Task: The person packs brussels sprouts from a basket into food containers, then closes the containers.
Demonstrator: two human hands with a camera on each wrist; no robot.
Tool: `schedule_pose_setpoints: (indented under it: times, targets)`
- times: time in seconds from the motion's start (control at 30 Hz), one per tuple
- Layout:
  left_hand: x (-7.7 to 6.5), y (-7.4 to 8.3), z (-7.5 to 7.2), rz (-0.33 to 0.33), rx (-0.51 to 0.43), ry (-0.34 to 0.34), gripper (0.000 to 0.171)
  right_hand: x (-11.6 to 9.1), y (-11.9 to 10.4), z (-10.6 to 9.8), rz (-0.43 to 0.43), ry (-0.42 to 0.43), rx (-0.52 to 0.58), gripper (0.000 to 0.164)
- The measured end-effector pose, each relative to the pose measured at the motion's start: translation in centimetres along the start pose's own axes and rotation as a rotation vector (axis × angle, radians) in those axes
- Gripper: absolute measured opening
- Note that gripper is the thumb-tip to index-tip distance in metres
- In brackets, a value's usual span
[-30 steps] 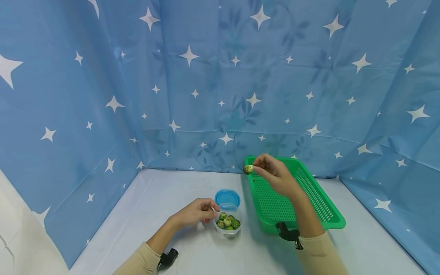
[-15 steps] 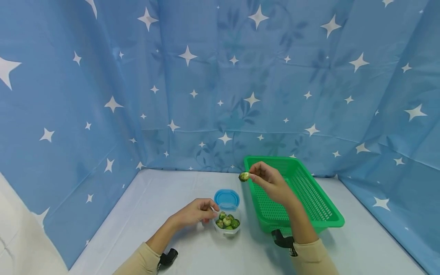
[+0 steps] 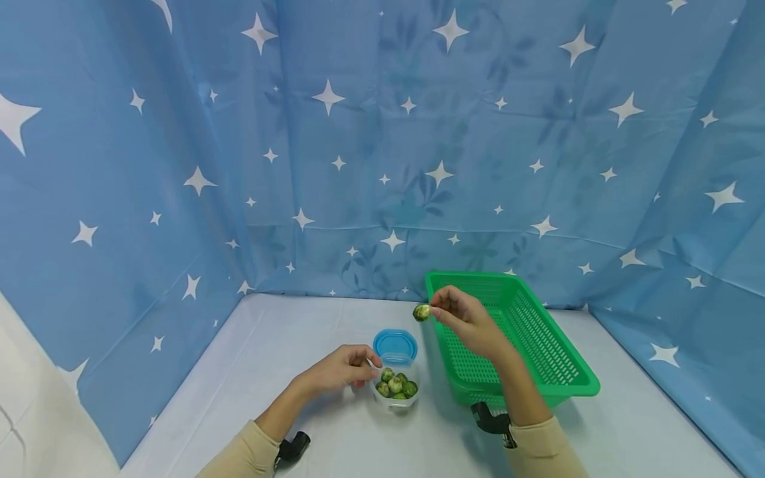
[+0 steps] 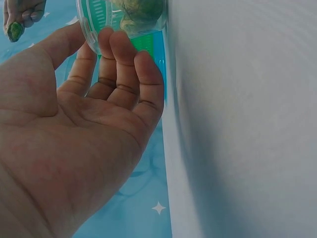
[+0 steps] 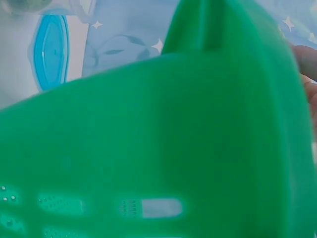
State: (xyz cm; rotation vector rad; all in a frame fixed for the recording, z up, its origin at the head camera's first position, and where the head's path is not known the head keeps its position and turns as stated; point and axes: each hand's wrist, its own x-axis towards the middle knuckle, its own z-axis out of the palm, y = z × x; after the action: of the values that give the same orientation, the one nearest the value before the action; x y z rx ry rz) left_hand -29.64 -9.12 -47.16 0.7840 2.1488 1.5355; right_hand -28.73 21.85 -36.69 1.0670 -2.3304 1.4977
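My right hand (image 3: pixel 469 323) pinches a Brussels sprout (image 3: pixel 422 313) between thumb and fingertips, up over the left rim of the green basket (image 3: pixel 576 388). In the left wrist view that sprout (image 4: pixel 15 31) shows at the top left. My left hand (image 3: pixel 340 370) holds the left rim of a small clear plastic container (image 3: pixel 394 403), with thumb and fingertips at its edge (image 4: pixel 88 29). Several Brussels sprouts (image 3: pixel 396 384) lie inside it. In the right wrist view the basket's wall (image 5: pixel 124 129) hides most of the right hand; only some fingers (image 5: pixel 308 64) show.
A blue lid (image 3: pixel 395 343) lies on the white table (image 3: pixel 287 332) just behind the container. The slotted basket stands right of it, under my right forearm. Blue star-patterned curtains (image 3: pixel 358 133) hang along the back and sides.
My right hand with the sprout has moved a little left and down, from over the basket's back left corner toward the container. The left hand and container have stayed put.
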Motion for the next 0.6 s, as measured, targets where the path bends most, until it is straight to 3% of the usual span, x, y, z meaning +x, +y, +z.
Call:
schedule_pose_setpoints:
  times: [0.6]
  targets:
    - [0.1,0.1,0.1,-0.002,-0.002,0.005,0.022,0.5,1.6,1.9,0.005,-0.134,0.022,0.006]
